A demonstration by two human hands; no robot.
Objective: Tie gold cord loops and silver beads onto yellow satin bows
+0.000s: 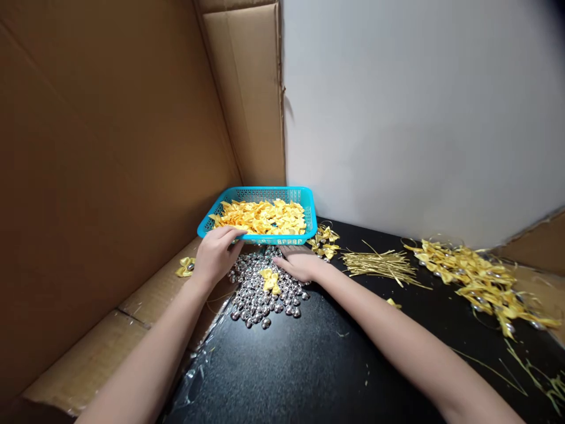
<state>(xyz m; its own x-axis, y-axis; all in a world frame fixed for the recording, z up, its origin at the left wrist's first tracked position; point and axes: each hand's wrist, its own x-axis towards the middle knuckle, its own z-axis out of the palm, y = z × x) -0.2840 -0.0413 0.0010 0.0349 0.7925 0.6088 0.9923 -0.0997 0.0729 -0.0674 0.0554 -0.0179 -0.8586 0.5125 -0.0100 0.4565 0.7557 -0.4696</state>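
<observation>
My left hand (217,252) grips the near left rim of a blue plastic basket (304,238), its fingers over the edge and thumb below. Yellow ribbon bows (265,217) fill the basket. My right hand (300,263) lies low beside the basket's near side, thumb apart and fingers stretched out, their tips partly hidden under the basket. It is at the edge of a pile of shiny silver beads (256,300) spread on the table. On top of the beads rests a loose yellow bow (270,281).
A bundle of gold twist ties (379,265) lies right of my right hand. Farther right is a heap of yellow bows with silver beads (468,274). A bow (186,267) sits on cardboard at left. Cardboard walls (247,88) and a white panel (419,106) enclose the black table (282,377).
</observation>
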